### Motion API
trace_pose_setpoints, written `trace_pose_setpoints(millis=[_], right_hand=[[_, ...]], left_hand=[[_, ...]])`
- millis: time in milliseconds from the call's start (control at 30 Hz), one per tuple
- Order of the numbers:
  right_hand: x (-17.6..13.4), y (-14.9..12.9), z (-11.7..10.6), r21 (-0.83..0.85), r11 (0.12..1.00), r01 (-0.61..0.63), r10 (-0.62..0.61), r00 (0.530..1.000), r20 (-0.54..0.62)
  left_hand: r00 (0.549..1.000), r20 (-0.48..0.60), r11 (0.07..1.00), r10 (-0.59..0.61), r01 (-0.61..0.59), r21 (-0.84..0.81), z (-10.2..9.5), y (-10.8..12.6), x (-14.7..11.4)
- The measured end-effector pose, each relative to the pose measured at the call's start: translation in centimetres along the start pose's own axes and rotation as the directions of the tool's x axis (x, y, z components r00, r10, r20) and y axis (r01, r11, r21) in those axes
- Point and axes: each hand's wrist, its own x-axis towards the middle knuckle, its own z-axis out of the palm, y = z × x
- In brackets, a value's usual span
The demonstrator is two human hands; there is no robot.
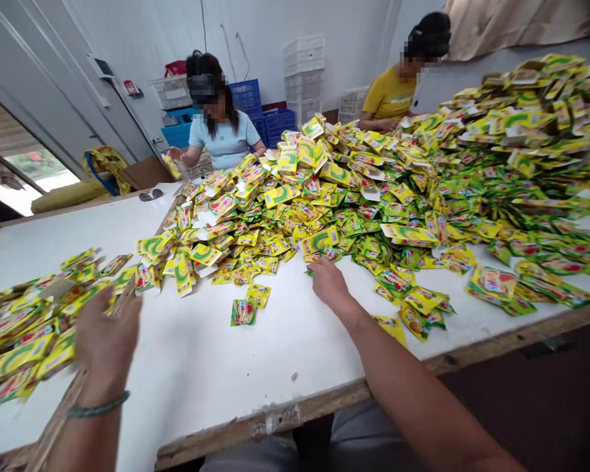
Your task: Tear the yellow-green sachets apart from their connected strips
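Note:
At the front of the heap, my right hand [329, 283] has its fingers closed on a small green sachet [332, 253], partly hidden by the fingers. A yellow box [320, 240] lies just beyond it. My left hand [109, 334], blurred by motion, is over the table's wooden divider beside a pile of flat yellow boxes [19, 357]. Its thumb and fingers look apart, and nothing shows between them. Between my hands, a green sachet [242, 313] and a yellow sachet [259, 295] lie on the white table [201, 367].
A tall heap of yellow boxes and sachets [472, 170] spreads across the back and right. Across the table sit a person in light blue [226, 141] and a person in yellow [391, 95]. Plastic crates [303, 72] stand behind them. Sunglasses [151, 195] lie at the far left.

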Motion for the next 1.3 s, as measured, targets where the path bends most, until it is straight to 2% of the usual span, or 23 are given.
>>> trace_pose_setpoints(millis=[33, 100, 133, 167, 233, 267, 300, 333, 400, 467, 533, 600, 700, 767, 933, 1033, 1100, 1167, 1233, 1300], right_hand=[[-0.1, -0.7, 0.3, 0.044, 0.998, 0.054, -0.055, 0.998, 0.015], [-0.4, -2.2, 0.7, 0.198, 0.972, 0.128, -0.145, 0.987, 0.075], [-0.6, -2.8, 0.8, 0.314, 0.939, 0.142, -0.186, 0.976, 0.116], [-0.8, -3.4, 0.7, 0.452, 0.882, 0.131, -0.224, 0.961, 0.159], [-1.1, -4.4, 0.6, 0.726, 0.686, 0.037, -0.288, 0.931, 0.224], [-1.3, -4.7, 0.6, 0.825, 0.564, -0.026, -0.310, 0.920, 0.241], [-1.4, -5.0, 0.5, 0.888, 0.452, -0.088, -0.322, 0.912, 0.255], [-1.5, -5.2, 0.6, 0.920, 0.366, -0.141, -0.323, 0.908, 0.268], [-1.6, -5.5, 0.7, 0.932, 0.296, -0.209, -0.301, 0.906, 0.298], [-1.5, -5.5, 0.9, 0.921, 0.306, -0.239, -0.262, 0.910, 0.323], [-1.4, -5.5, 1.0, 0.920, 0.303, -0.249, -0.236, 0.916, 0.326], [-1.4, -5.5, 0.9, 0.932, 0.253, -0.258, -0.240, 0.917, 0.319], [-1.4, -5.6, 0.8, 0.945, 0.192, -0.264, -0.247, 0.919, 0.307], [-1.4, -5.6, 0.9, 0.944, 0.225, -0.241, -0.232, 0.928, 0.292], [-1.5, -5.5, 1.5, 0.897, 0.427, -0.114, -0.234, 0.944, 0.231], [-1.7, -5.5, 1.6, 0.874, 0.483, -0.053, -0.227, 0.956, 0.184], [-1.9, -5.8, 1.6, 0.899, 0.437, -0.037, -0.207, 0.968, 0.140], [-1.9, -6.1, 1.6, 0.942, 0.327, -0.070, -0.142, 0.982, 0.122], [-1.9, -6.3, 1.6, 0.959, 0.219, -0.179, -0.052, 0.980, 0.194], [-1.8, -6.3, 1.7, 0.936, 0.156, -0.317, -0.015, 0.946, 0.323]], left_hand=[[0.996, -0.066, 0.991, -0.054, 0.046, -0.123, 1.4, 1.8, -1.0], [0.992, 0.130, 0.935, 0.002, 0.044, -0.351, 4.6, 5.7, -3.0], [0.971, 0.234, 0.888, 0.049, 0.065, -0.456, 6.1, 7.6, -4.0], [0.933, 0.344, 0.832, 0.106, 0.106, -0.545, 7.5, 9.3, -4.9], [0.788, 0.577, 0.702, 0.215, 0.286, -0.652, 9.8, 11.7, -6.5], [0.713, 0.651, 0.637, 0.260, 0.379, -0.671, 10.6, 12.4, -7.1], [0.663, 0.692, 0.579, 0.286, 0.456, -0.676, 11.3, 12.8, -7.7], [0.645, 0.707, 0.535, 0.289, 0.504, -0.678, 11.8, 12.9, -8.0], [0.677, 0.693, 0.491, 0.248, 0.529, -0.692, 12.4, 12.6, -8.5], [0.705, 0.683, 0.487, 0.192, 0.536, -0.690, 12.5, 12.3, -8.6], [0.699, 0.694, 0.475, 0.172, 0.559, -0.680, 12.4, 12.1, -8.6], [0.696, 0.697, 0.456, 0.171, 0.572, -0.682, 12.2, 12.1, -8.6], [0.725, 0.666, 0.455, 0.173, 0.541, -0.707, 12.1, 12.4, -8.7], [0.740, 0.652, 0.460, 0.165, 0.527, -0.714, 12.2, 12.4, -8.8], [0.705, 0.689, 0.411, 0.167, 0.586, -0.699, 12.2, 12.1, -9.1], [0.698, 0.703, 0.450, 0.138, 0.587, -0.672, 12.2, 11.9, -9.1], [0.700, 0.705, 0.463, 0.117, 0.589, -0.662, 12.2, 11.9, -9.1], [0.719, 0.686, 0.450, 0.117, 0.577, -0.682, 12.2, 12.1, -9.1], [0.757, 0.640, 0.426, 0.130, 0.540, -0.726, 12.3, 12.3, -9.2], [0.780, 0.615, 0.388, 0.116, 0.534, -0.751, 12.2, 12.3, -9.2]])
